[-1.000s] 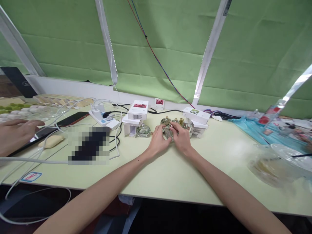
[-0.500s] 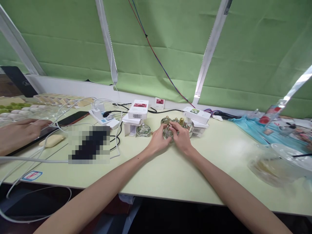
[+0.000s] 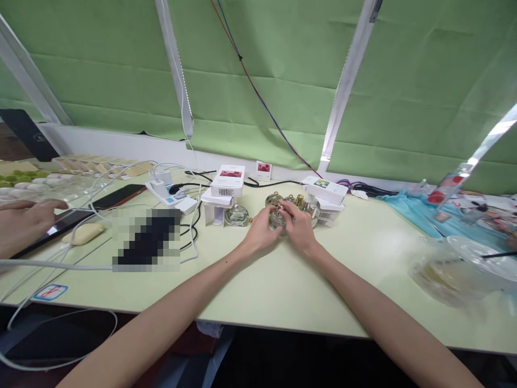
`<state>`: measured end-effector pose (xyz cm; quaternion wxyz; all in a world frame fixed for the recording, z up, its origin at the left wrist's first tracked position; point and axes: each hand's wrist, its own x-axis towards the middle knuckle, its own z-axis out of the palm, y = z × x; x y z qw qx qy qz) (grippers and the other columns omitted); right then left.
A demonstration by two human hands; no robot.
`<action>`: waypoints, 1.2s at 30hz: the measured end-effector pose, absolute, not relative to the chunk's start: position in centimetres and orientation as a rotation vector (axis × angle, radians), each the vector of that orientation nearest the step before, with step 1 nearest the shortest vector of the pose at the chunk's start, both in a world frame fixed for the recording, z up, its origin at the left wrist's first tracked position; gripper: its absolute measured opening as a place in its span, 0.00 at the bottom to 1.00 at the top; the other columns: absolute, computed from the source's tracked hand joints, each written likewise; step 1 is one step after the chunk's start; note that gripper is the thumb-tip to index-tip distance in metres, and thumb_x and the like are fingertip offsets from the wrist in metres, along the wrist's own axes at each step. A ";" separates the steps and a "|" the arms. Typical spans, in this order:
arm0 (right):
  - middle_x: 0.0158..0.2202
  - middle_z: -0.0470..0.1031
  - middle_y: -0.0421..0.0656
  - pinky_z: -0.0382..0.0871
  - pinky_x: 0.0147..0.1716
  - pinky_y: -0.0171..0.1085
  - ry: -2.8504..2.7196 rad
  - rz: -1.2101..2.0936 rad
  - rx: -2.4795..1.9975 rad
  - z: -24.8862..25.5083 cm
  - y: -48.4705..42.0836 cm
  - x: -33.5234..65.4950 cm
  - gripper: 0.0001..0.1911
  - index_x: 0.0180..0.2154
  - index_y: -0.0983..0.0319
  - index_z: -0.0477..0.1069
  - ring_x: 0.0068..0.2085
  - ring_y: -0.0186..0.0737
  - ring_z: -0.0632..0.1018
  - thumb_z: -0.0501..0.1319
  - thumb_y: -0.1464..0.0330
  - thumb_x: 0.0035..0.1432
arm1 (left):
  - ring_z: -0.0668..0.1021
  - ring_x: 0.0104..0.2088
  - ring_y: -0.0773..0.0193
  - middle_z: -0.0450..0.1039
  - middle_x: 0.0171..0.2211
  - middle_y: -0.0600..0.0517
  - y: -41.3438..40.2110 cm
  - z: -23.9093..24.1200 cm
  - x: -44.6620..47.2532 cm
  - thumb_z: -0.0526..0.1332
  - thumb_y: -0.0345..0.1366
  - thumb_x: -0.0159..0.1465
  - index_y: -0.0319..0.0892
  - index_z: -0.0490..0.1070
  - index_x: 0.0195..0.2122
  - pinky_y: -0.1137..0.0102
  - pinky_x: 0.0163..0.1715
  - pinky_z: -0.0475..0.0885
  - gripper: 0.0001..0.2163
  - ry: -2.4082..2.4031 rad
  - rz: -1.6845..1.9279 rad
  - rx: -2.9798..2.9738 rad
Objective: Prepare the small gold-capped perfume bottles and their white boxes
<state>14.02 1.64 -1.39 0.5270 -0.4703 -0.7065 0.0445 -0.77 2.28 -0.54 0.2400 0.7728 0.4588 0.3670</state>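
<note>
Both my hands meet at a clear glass perfume bottle near the middle of the table. My left hand is closed around its left side. The fingers of my right hand pinch at its top, where a small part is mostly hidden by the fingertips. Just behind stand several more glass bottles, one with a gold cap. Left of my hands, another perfume bottle stands upright beside a white box with a red picture.
At the right, a white box with a green picture lies on another box. Further right are a plastic cup and blue cloth. On the left, another person's hand rests by a tablet, near white cables and a power strip.
My hands stay on the bottle with hardly any movement. The other person's hand at the left has drawn back leftward from the tablet. The view has shifted slightly.
</note>
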 end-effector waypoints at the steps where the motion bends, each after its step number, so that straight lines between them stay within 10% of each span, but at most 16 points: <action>1: 0.43 0.83 0.43 0.76 0.44 0.41 -1.689 0.108 -1.129 -1.4 1.6 14.0 0.15 0.52 0.57 0.73 0.42 0.44 0.83 0.54 0.67 0.67 | 0.78 0.46 0.55 0.70 0.58 0.43 2.3 -0.4 -0.8 0.60 0.33 0.56 0.41 0.64 0.57 0.60 0.49 0.73 0.25 1.271 0.991 2.122; 36: 0.43 0.81 0.45 0.73 0.48 0.43 -1.757 0.039 -1.127 -1.4 1.6 13.7 0.15 0.52 0.57 0.74 0.45 0.45 0.81 0.55 0.68 0.67 | 0.76 0.33 0.59 0.79 0.37 0.47 4.5 1.5 -3.2 0.67 0.51 0.55 0.42 0.80 0.42 0.65 0.41 0.71 0.20 1.323 0.863 2.338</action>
